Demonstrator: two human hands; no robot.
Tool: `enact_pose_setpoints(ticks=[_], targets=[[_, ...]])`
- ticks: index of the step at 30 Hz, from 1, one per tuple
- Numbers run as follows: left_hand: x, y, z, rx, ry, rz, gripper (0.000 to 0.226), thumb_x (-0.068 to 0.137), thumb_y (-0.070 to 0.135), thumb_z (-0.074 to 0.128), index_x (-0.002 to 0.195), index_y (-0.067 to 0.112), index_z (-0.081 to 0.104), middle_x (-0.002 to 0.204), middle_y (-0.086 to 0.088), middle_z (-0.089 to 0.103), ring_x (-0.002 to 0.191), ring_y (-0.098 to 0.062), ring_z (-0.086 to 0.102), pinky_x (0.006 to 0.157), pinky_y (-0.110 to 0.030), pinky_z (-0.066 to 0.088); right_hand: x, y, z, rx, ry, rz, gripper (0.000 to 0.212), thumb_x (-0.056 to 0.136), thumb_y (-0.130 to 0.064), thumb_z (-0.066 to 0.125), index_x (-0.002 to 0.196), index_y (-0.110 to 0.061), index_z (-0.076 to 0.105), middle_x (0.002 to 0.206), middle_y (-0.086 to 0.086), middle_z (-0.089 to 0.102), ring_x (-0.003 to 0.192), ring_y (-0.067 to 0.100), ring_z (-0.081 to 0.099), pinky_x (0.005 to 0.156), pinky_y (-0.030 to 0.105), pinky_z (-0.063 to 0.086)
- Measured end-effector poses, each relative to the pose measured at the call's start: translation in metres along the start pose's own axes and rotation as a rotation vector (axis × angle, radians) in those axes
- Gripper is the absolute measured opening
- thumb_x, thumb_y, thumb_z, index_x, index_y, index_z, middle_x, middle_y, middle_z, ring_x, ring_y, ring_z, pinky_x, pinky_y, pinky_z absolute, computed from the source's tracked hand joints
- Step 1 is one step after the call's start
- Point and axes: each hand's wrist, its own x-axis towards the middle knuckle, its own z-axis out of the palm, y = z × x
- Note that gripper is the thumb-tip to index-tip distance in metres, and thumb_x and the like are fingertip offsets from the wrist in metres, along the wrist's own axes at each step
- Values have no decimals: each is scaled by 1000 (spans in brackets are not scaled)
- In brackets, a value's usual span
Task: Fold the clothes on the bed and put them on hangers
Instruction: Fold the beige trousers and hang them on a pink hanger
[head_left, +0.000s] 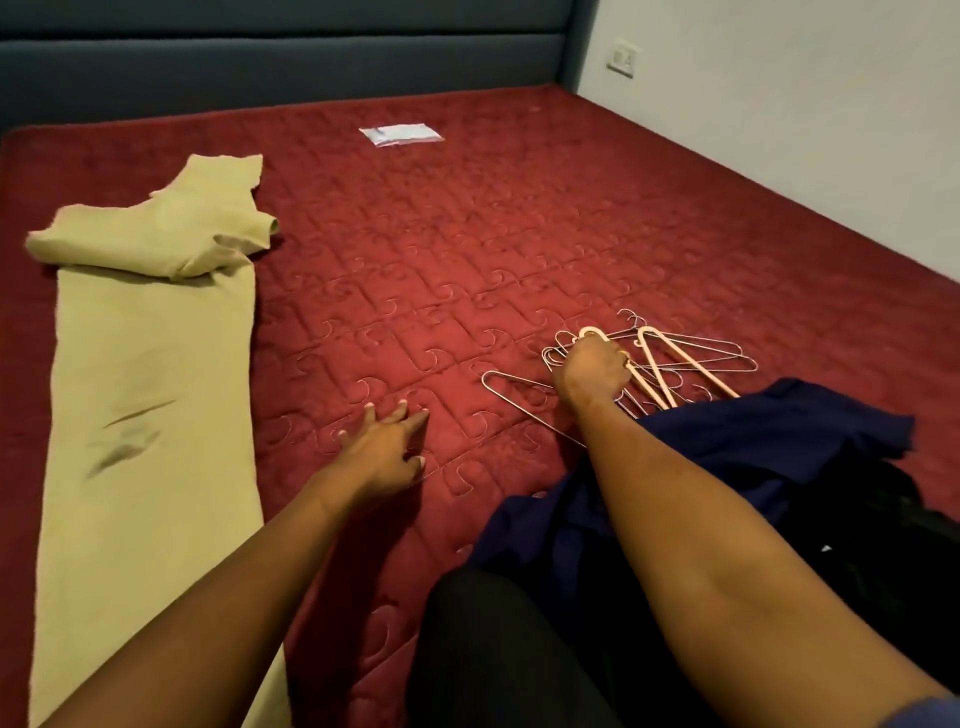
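**One Piece Folded, Nothing on a Hanger Yet**

Closest to the person, a dark blue garment lay in a messy heap on the right side of the red mattress. A black garment was bunched up beside it. Neither one was folded.

The left hand lay loose on the mattress with its fingers spread out, and it held nothing. A bit farther on, the right hand reached over the blue heap into a pile of hangers. Its fingers were curled round a pink hanger near the hook.

On the left side, a beige garment lay folded into a long, neat strip, with its far end turned back on itself. It was well apart from the hangers.

So the job looked only just begun. One piece was folded but not hung, and two pieces waited.

Far off, a small white packet lay near the blue headboard.
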Motion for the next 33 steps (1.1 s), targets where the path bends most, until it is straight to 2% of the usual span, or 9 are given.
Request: enact_pose_setpoints(ticks=[4, 11, 15, 18, 21, 24, 27, 31, 33], targets=[[11, 5, 6, -8, 26, -8, 81, 96, 40, 57, 162, 36, 9, 171, 6, -1, 154, -41, -12, 110, -81, 8, 3, 19, 12, 35, -90, 12, 32, 94, -12, 61, 125, -7, 65, 123, 15, 67, 114, 35, 67, 89, 45, 56], [12, -13, 10, -188, 136, 19, 75, 94, 37, 65, 158, 39, 27, 166, 12, 19, 156, -32, 3, 116, -71, 8, -8, -29, -3, 372, 98, -303, 19, 98, -12, 59, 113, -4, 68, 113, 15, 63, 99, 33, 65, 83, 38, 50], [-5, -28, -4, -893, 418, -94, 36, 95, 25, 69, 130, 27, 63, 127, -6, 69, 115, -22, 66, 106, -46, 50, -44, -82, -8, 523, 143, -713, 15, 94, -9, 61, 107, -6, 68, 107, 14, 62, 92, 35, 65, 82, 44, 54], [-42, -44, -30, -1543, 627, -324, 36, 106, 46, 46, 120, 15, 57, 111, -20, 70, 87, -30, 71, 74, -42, 61, -94, -126, 3, 534, 60, -1016, 13, 89, -11, 62, 100, -9, 69, 100, 12, 63, 87, 38, 67, 70, 45, 57], [-93, -89, -45, -1844, 752, -438, 55, 103, 59, 40, 121, 9, 51, 105, -19, 68, 90, -38, 71, 80, -52, 60, -153, -162, 19, 523, -88, -1275, 16, 88, -11, 64, 102, -11, 71, 100, 11, 66, 90, 36, 68, 67, 42, 56], [-146, -130, -43, -1585, 825, -595, 25, 98, 27, 65, 101, 3, 65, 91, -16, 68, 72, -31, 70, 56, -39, 61, -205, -185, 22, 512, -283, -1464, 18, 85, -9, 69, 101, -11, 75, 95, 10, 72, 88, 32, 69, 69, 39, 55], [-195, -162, -34, -1347, 805, -637, 16, 94, 0, 66, 109, -6, 69, 88, -19, 70, 60, -24, 68, 44, -25, 54, -239, -197, 15, 446, -345, -1476, 10, 88, -22, 73, 96, -17, 77, 87, 5, 76, 82, 28, 72, 66, 34, 51], [-254, -196, -26, -1166, 800, -715, 11, 94, 1, 68, 104, 0, 73, 78, -12, 74, 52, -12, 67, 45, -22, 52, -255, -201, 18, 582, -37, -1164, 21, 83, -24, 74, 103, -16, 72, 100, 9, 71, 90, 34, 68, 71, 37, 50], [-278, -209, -22, -1084, 754, -767, 9, 94, 2, 68, 100, 4, 75, 73, -6, 74, 60, -15, 67, 53, -25, 54, -253, -196, 16, 430, -108, -983, 40, 81, -23, 74, 118, -11, 62, 117, 15, 63, 106, 39, 62, 83, 42, 50]])
